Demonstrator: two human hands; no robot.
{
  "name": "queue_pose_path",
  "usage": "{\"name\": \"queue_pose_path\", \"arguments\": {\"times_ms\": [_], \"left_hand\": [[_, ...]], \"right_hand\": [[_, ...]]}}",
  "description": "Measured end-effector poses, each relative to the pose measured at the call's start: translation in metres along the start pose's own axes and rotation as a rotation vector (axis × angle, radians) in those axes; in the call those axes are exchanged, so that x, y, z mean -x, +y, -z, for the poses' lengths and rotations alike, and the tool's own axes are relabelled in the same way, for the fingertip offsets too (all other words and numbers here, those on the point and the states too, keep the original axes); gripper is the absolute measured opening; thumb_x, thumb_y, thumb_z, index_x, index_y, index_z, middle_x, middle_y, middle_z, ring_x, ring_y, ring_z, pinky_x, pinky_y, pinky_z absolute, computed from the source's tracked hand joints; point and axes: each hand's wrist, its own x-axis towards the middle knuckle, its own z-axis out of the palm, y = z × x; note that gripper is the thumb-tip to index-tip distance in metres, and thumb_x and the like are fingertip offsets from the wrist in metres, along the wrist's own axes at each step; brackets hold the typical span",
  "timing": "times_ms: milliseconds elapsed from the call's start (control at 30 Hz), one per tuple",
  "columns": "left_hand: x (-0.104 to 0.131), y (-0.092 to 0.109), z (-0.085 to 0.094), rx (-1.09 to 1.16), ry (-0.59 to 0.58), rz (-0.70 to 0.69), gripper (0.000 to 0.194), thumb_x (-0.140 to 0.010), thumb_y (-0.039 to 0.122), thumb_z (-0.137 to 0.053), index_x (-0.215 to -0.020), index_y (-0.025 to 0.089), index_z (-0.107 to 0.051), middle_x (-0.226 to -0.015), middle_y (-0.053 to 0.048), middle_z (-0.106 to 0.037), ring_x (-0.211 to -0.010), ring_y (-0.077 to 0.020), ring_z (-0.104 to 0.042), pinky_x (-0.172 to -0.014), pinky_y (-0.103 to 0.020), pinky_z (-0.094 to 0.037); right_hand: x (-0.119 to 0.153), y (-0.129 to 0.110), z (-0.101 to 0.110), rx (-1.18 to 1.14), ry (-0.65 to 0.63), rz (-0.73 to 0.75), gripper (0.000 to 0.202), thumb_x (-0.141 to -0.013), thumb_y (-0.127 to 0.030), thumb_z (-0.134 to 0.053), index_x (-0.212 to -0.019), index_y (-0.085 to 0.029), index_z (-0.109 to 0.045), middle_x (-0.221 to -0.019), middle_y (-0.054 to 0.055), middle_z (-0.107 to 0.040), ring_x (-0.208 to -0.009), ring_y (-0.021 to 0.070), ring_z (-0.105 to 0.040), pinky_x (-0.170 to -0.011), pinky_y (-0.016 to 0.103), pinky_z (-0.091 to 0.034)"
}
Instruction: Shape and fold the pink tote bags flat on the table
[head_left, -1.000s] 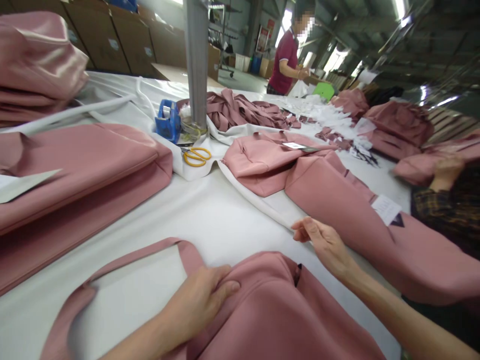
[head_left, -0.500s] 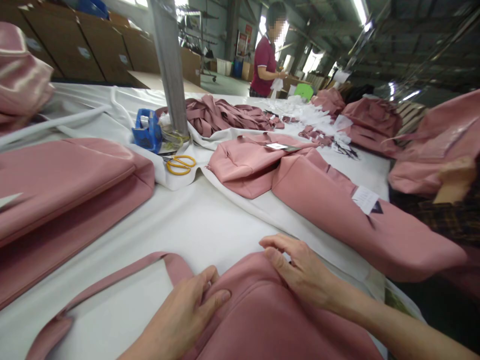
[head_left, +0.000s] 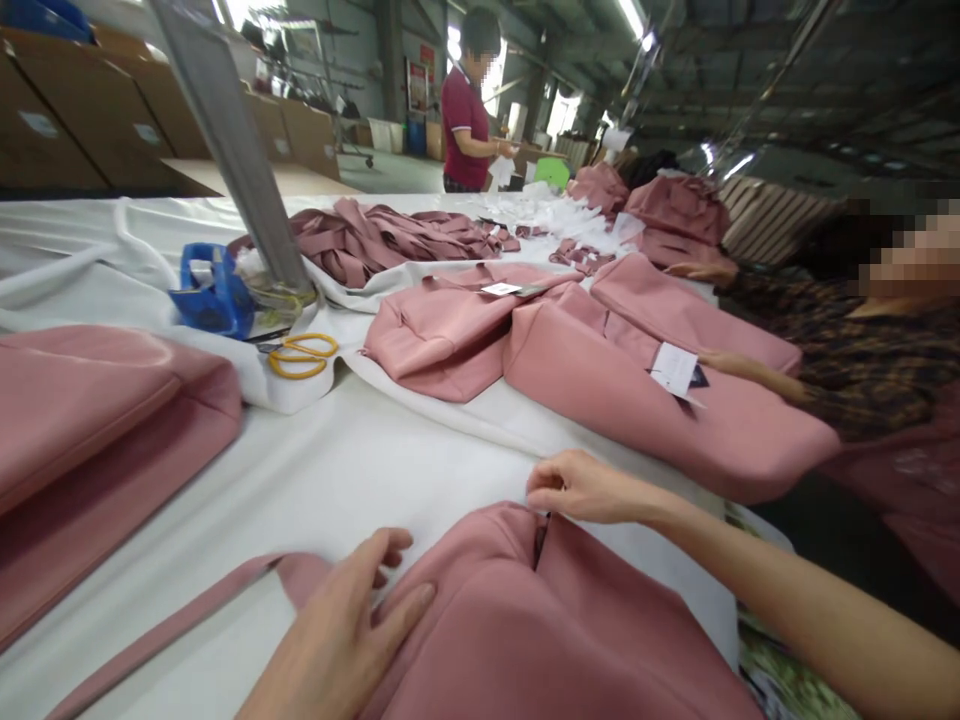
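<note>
A dusty-pink bag (head_left: 480, 630) lies in front of me at the bottom of the view. My left hand (head_left: 349, 610) rests along its left side, thumb on the material and fingers apart. At the bag's far edge, beside a short dark opening, my right hand (head_left: 574, 485) has its fingers curled in a pinch; what they hold, if anything, is hidden. A pink strap (head_left: 180, 630) trails over the white cloth on the left, its end hidden behind my left hand.
Yellow-handled scissors (head_left: 303, 355) and a blue tape dispenser (head_left: 214, 290) lie near a metal post (head_left: 232, 140). Pink bags (head_left: 442, 330) sit ahead and left. Straps (head_left: 390, 235) are heaped behind. A co-worker's hand (head_left: 739, 365) touches a tagged bag on the right.
My right hand has drawn in its fingers at the bag's edge, where a dark opening now shows. My left fingers have loosened. The co-worker's raised bag is now down on the table.
</note>
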Motion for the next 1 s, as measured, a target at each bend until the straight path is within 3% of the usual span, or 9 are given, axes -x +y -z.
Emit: {"name": "queue_pose_path", "arguments": {"times_ms": [67,133,267,333,433,567,733,900,1000], "left_hand": [[-0.013,0.015,0.002,0.079,0.017,-0.083,0.050,-0.081,0.054,-0.054,-0.119,0.022,-0.051,-0.106,-0.007,-0.066,-0.089,-0.0240,-0.061,-0.074,-0.033,-0.047],[-0.024,0.032,0.001,0.118,-0.081,-0.164,0.049,-0.079,0.050,-0.060,-0.120,0.023,-0.054,-0.109,-0.005,-0.065,-0.092,-0.0233,-0.060,-0.080,-0.032,-0.046],[-0.033,0.046,-0.006,0.297,-0.328,-0.298,0.030,-0.085,0.046,-0.057,-0.096,0.019,-0.060,-0.093,-0.002,-0.064,-0.087,-0.0208,-0.057,-0.078,-0.029,-0.045],[-0.031,0.042,-0.008,0.391,-0.336,-0.298,0.031,-0.088,0.048,-0.053,-0.089,0.018,-0.057,-0.086,-0.001,-0.059,-0.082,-0.0188,-0.053,-0.075,-0.028,-0.044],[-0.027,0.035,-0.006,0.464,-0.362,-0.279,0.033,-0.089,0.051,-0.052,-0.088,0.018,-0.055,-0.084,0.000,-0.055,-0.081,-0.0175,-0.050,-0.076,-0.028,-0.043],[-0.028,0.042,0.010,0.541,-0.550,-0.274,0.036,-0.087,0.051,-0.057,-0.100,0.019,-0.058,-0.097,-0.002,-0.059,-0.096,-0.0199,-0.053,-0.092,-0.031,-0.042],[-0.039,0.052,0.029,0.578,-0.852,-0.328,0.073,-0.082,0.039,-0.069,-0.146,0.028,-0.035,-0.150,-0.003,-0.038,-0.137,-0.0257,-0.033,-0.117,-0.037,-0.020],[-0.043,0.036,0.029,0.611,-0.896,-0.303,0.062,-0.087,0.047,-0.061,-0.142,0.026,-0.042,-0.154,-0.002,-0.032,-0.143,-0.0284,-0.023,-0.120,-0.041,-0.009],[-0.041,0.031,0.024,0.736,-0.897,-0.216,0.054,-0.090,0.052,-0.053,-0.138,0.025,-0.050,-0.153,-0.002,-0.034,-0.144,-0.0262,-0.019,-0.120,-0.038,-0.006]], "right_hand": [[0.014,0.005,-0.001,0.035,-0.119,-0.004,0.015,-0.077,-0.025,-0.060,-0.087,-0.019,-0.070,-0.075,-0.002,-0.067,-0.067,0.0138,-0.058,-0.059,0.022,-0.040],[0.018,0.008,-0.007,0.070,-0.174,-0.002,0.020,-0.073,-0.019,-0.059,-0.089,-0.019,-0.071,-0.078,-0.001,-0.068,-0.069,0.0138,-0.060,-0.061,0.021,-0.041],[0.007,0.011,-0.012,0.113,-0.321,-0.004,0.013,-0.075,-0.028,-0.063,-0.080,-0.018,-0.071,-0.069,-0.002,-0.064,-0.064,0.0129,-0.057,-0.056,0.021,-0.039],[0.002,0.014,-0.012,0.064,-0.362,-0.045,0.016,-0.074,-0.033,-0.068,-0.079,-0.018,-0.070,-0.068,-0.002,-0.063,-0.064,0.0127,-0.055,-0.053,0.021,-0.037],[0.005,0.025,-0.014,-0.131,-0.291,-0.066,0.019,-0.072,-0.034,-0.072,-0.079,-0.018,-0.066,-0.070,-0.003,-0.061,-0.064,0.0109,-0.051,-0.053,0.020,-0.035],[0.022,0.027,-0.017,-0.404,-0.151,-0.024,0.020,-0.074,-0.032,-0.069,-0.079,-0.017,-0.058,-0.073,-0.004,-0.057,-0.065,0.0092,-0.046,-0.055,0.019,-0.034],[0.026,-0.003,-0.014,-0.147,-0.073,-0.127,0.014,-0.068,-0.020,-0.066,-0.076,-0.018,-0.054,-0.066,-0.005,-0.056,-0.060,0.0094,-0.047,-0.052,0.019,-0.032],[0.019,-0.019,-0.015,0.045,-0.058,-0.208,0.027,-0.069,-0.020,-0.059,-0.095,-0.021,-0.061,-0.069,-0.003,-0.064,-0.061,0.0132,-0.056,-0.052,0.021,-0.035],[0.022,-0.020,-0.015,0.164,-0.096,-0.118,0.010,-0.069,-0.024,-0.059,-0.078,-0.020,-0.062,-0.070,0.000,-0.066,-0.066,0.0151,-0.058,-0.055,0.022,-0.035]]}}
